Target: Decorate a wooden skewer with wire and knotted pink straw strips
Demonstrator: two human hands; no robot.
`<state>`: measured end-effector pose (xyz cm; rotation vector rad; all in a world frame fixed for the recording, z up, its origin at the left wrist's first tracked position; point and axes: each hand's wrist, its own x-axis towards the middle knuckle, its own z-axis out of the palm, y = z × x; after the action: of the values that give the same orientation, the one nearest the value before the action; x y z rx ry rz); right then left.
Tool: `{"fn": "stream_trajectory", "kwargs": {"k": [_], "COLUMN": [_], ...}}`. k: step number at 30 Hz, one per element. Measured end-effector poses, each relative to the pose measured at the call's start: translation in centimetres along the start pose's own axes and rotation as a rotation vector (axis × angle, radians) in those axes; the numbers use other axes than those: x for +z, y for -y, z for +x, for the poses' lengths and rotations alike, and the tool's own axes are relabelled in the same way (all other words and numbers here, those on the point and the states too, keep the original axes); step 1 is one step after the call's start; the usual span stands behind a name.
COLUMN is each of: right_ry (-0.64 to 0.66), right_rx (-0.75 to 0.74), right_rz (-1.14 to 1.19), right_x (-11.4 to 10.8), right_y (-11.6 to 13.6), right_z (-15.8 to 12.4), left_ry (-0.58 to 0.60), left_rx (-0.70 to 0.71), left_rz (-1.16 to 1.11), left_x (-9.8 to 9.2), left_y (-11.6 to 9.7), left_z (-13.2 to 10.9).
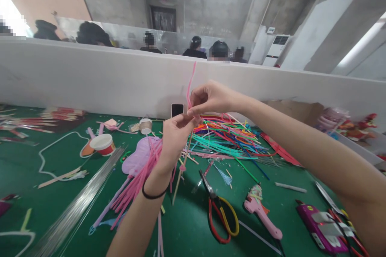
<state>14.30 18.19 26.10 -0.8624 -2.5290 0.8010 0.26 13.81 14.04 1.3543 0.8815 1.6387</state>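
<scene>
My right hand (pixel 212 98) is closed in a pinch on a pink pipe cleaner (pixel 189 84), whose free end points upward. Just below, my left hand (pixel 177 138) pinches a thin wooden stick (pixel 177 184) near its upper end; the stick slants down toward the table. The fingertips of both hands meet where pipe cleaner and stick come together, and the fingers partly hide that spot. A small pink piece (pixel 182 167) sits partway along the stick. Beneath my left forearm lies a bundle of pink pipe cleaners (pixel 137 188).
Scissors (pixel 215 200), a pink glue gun (pixel 262 211) and a purple power strip (pixel 313 227) lie on the green table (pixel 187 233). Behind my hands spreads a pile of coloured pipe cleaners (pixel 229 142). Left are thin wires (pixel 81 200) and a paper cup (pixel 105 144). A white partition (pixel 90 76) stands behind.
</scene>
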Motion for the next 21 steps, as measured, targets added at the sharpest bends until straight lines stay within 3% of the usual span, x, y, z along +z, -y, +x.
{"fn": "stream_trajectory", "kwargs": {"k": [6, 12, 21], "right_ry": [-0.026, -0.166, -0.666], "right_rx": [0.030, 0.108, 0.044], "right_rz": [0.083, 0.342, 0.248], "right_x": [0.4, 1.9, 6.1], "right_y": [-0.2, -0.5, -0.3], "right_z": [-0.4, -1.3, -3.5], "left_ry": [0.037, 0.009, -0.034], "left_rx": [0.021, 0.106, 0.160], "left_rz": [-0.046, -0.063, -0.187], "left_x": [0.0, -0.5, -0.2], "left_y": [0.0, 0.7, 0.9], "left_z": [-0.5, -0.7, -1.0]}}
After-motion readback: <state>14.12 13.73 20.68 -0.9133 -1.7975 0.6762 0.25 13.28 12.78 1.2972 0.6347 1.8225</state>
